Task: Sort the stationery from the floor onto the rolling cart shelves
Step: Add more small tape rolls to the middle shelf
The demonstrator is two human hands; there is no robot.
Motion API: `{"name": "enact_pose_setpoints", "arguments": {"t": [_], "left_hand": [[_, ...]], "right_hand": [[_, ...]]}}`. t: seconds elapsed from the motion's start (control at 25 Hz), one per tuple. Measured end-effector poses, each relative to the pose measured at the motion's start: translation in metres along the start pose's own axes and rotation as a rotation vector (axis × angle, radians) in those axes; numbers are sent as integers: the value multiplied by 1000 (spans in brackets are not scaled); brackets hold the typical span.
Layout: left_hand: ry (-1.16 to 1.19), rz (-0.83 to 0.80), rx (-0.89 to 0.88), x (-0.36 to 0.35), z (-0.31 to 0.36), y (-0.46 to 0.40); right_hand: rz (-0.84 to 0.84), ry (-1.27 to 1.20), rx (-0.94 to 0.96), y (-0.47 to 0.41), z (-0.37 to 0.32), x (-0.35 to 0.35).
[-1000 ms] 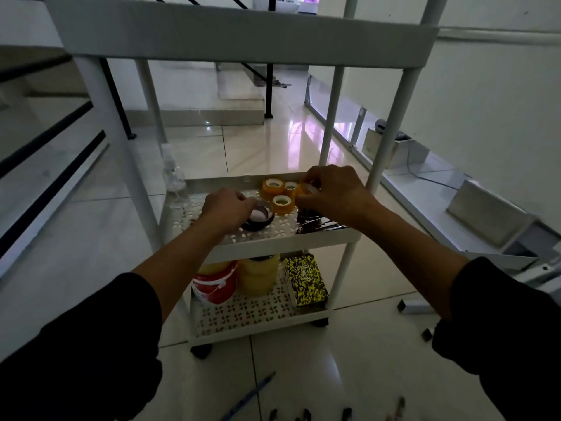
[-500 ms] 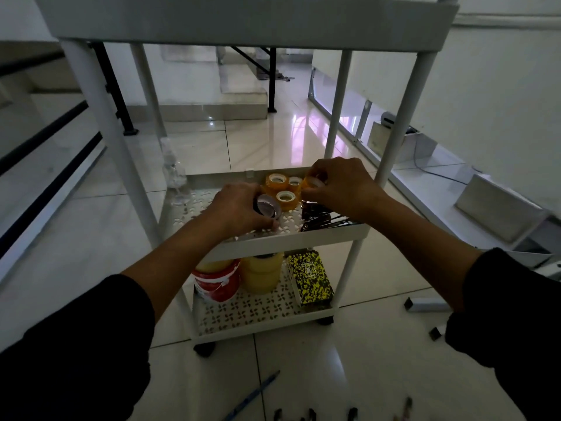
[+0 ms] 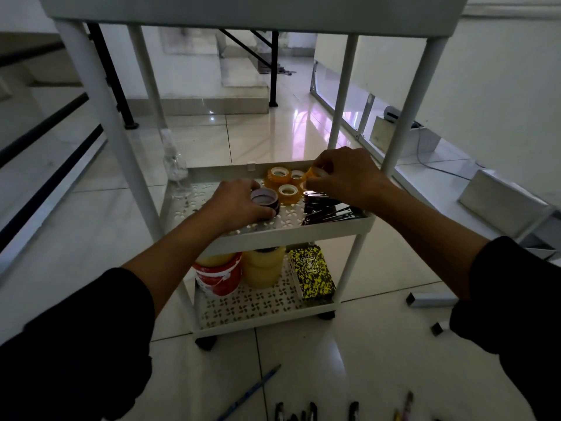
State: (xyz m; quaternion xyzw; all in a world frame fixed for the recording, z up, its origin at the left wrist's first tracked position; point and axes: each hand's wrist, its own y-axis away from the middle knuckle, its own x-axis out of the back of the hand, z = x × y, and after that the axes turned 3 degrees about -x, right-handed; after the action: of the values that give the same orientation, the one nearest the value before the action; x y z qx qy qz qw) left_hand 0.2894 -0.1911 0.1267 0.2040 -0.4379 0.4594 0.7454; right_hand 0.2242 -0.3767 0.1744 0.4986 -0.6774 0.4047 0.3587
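Observation:
A white rolling cart stands in front of me, and both hands are over its middle shelf (image 3: pixel 212 235). My left hand (image 3: pixel 239 202) grips a dark tape roll (image 3: pixel 264 199), tilted up on the shelf. My right hand (image 3: pixel 346 174) pinches a small yellow tape roll (image 3: pixel 314 172) at the back right. Three more yellow tape rolls (image 3: pixel 283 183) sit between the hands. Black binder clips (image 3: pixel 328 209) lie under my right wrist. On the bottom shelf (image 3: pixel 258 308) are a red-and-white tape roll (image 3: pixel 218 278), a stack of clear tape rolls (image 3: pixel 264 267) and a yellow-black box (image 3: pixel 312 271).
A blue pencil (image 3: pixel 252 390) and several pens (image 3: pixel 312 413) lie on the tiled floor near the bottom edge. Staple strips (image 3: pixel 431 300) lie on the floor to the right. A clear bottle (image 3: pixel 174 165) stands behind the cart's left post. The top shelf (image 3: pixel 243 13) spans overhead.
My left hand has tipped the dark tape roll up from lying flat and shifted it slightly right. My right hand stays on the small yellow roll at the back right.

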Motion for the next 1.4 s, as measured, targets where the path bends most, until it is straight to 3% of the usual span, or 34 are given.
{"name": "enact_pose_setpoints", "arguments": {"t": [0.36,0.6,1.0,1.2,1.4], "left_hand": [[31,29,-52,-11,5,-1],[-50,169,48,-13,-8,-14],[-44,221,97,-22,-13,-28],[12,256,116,-19,-13,-24],[58,311,-62,-15,11,-32]], "right_hand": [[4,-30,-8,-1,0,2],[18,-41,-13,-4,2,0],[17,47,3,-9,-1,-3],[98,-12,-68,-14,0,-4],[174,-117,-110,-20,1,-1]]}}
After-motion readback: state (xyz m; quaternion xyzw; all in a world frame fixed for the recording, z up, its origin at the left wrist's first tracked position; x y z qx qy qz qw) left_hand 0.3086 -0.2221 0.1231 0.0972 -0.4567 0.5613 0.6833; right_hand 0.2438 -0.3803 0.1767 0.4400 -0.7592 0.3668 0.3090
